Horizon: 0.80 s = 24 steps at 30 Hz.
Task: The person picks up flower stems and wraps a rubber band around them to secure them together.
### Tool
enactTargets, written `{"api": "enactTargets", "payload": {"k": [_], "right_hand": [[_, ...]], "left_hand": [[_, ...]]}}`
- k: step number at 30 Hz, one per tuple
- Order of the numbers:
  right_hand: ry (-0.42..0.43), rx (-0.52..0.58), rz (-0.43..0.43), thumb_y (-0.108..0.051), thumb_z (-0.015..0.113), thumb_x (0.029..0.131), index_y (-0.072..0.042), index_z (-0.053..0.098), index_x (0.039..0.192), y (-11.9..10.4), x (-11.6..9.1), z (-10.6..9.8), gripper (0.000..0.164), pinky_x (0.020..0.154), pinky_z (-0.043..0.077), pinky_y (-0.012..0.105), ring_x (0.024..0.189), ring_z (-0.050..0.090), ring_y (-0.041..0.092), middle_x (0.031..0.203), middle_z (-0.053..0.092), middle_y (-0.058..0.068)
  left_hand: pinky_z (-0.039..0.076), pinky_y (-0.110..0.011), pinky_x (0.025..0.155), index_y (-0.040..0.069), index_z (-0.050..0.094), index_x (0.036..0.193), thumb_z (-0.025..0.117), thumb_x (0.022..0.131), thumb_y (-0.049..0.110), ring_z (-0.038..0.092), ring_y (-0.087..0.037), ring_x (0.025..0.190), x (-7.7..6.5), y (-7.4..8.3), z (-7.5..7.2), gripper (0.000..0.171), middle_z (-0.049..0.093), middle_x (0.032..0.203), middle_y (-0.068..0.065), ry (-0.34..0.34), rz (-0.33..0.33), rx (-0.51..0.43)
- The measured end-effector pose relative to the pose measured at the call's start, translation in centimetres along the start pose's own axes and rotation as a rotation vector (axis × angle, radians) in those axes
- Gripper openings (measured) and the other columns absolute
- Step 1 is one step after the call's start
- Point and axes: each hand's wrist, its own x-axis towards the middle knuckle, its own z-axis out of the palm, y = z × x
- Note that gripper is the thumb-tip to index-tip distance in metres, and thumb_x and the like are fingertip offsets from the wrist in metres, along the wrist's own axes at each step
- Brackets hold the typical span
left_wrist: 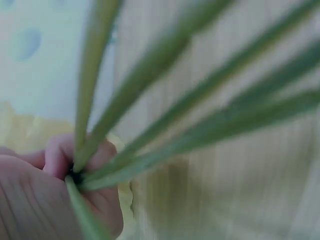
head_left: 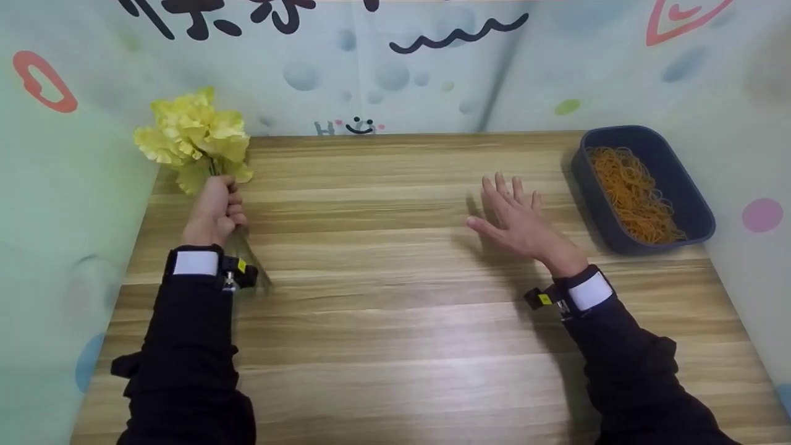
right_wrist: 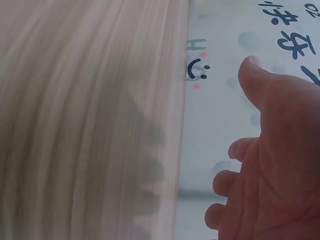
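A bunch of yellow artificial flowers (head_left: 194, 135) lies at the table's far left corner. My left hand (head_left: 215, 210) grips its green stems (left_wrist: 165, 130), which fan out toward the wrist camera, blurred. My right hand (head_left: 516, 216) hovers open, palm down with fingers spread, over the wooden table (head_left: 395, 296) right of centre, holding nothing. In the right wrist view the right hand's palm (right_wrist: 275, 165) shows with relaxed fingers above its shadow on the wood.
A dark blue tray (head_left: 698, 204) filled with orange rubber bands (head_left: 633, 191) stands at the table's right edge, just right of my right hand. Pale printed walls close in the table on the left, back and right.
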Motion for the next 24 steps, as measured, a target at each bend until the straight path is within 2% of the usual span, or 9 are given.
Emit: {"api": "enactTargets", "payload": {"k": [2,6,11,16,20,24], "right_hand": [[-0.001,-0.001,-0.005,-0.072,0.039,0.098,-0.015,0.002,0.163,-0.2,0.1,0.1,0.095,0.114,-0.011,0.07,0.151,-0.012,0.043,0.168,-0.006,0.016],[0.002,0.008,-0.023,-0.072,0.04,0.097,-0.012,0.003,0.163,-0.6,0.3,0.3,0.097,0.115,-0.01,0.069,0.152,-0.011,0.042,0.168,-0.005,0.015],[0.013,0.04,-0.068,-0.07,0.044,0.098,-0.005,0.003,0.161,-1.6,0.3,0.4,0.1,0.116,-0.008,0.067,0.152,-0.01,0.041,0.167,-0.003,0.017],[0.045,0.096,-0.149,-0.067,0.056,0.094,-0.004,0.004,0.161,-4.0,-0.2,0.2,0.105,0.12,-0.01,0.058,0.152,-0.012,0.033,0.167,-0.004,0.016],[0.072,0.098,-0.232,-0.064,0.071,0.085,-0.005,0.003,0.161,-6.5,-0.7,0.0,0.117,0.121,-0.008,0.054,0.153,-0.008,0.033,0.166,-0.005,0.014],[0.079,0.096,-0.28,-0.055,0.083,0.076,-0.002,0.003,0.16,-8.6,-0.8,0.1,0.127,0.122,-0.005,0.051,0.153,-0.005,0.033,0.166,-0.004,0.015]], "left_hand": [[0.021,-0.021,0.043,0.011,0.037,0.083,0.039,0.109,0.022,0.02,-0.009,0.046,0.0,-0.2,0.7,0.028,0.02,0.06,0.005,-0.024,-0.013,-0.097],[0.019,-0.021,0.042,0.015,0.033,0.076,0.046,0.106,0.021,0.02,-0.009,0.045,0.1,-0.9,2.1,0.033,0.023,0.058,0.006,-0.029,-0.004,-0.227],[0.016,-0.02,0.041,0.018,0.026,0.068,0.05,0.103,0.02,0.019,-0.007,0.043,0.5,-2.3,4.6,0.043,0.019,0.056,0.006,-0.043,0.042,-0.405],[0.014,-0.021,0.04,0.02,0.024,0.059,0.051,0.103,0.022,0.019,-0.007,0.041,-0.4,-4.6,8.7,0.052,0.02,0.05,0.007,-0.102,0.156,-0.582],[0.016,-0.021,0.039,0.02,0.026,0.058,0.05,0.104,0.02,0.021,-0.007,0.04,-1.7,-6.4,12.1,0.052,0.024,0.047,0.007,-0.208,0.292,-0.658],[0.017,-0.021,0.037,0.02,0.031,0.057,0.047,0.105,0.017,0.023,-0.006,0.04,-2.8,-8.1,15.0,0.051,0.027,0.046,0.008,-0.32,0.418,-0.71]]}}
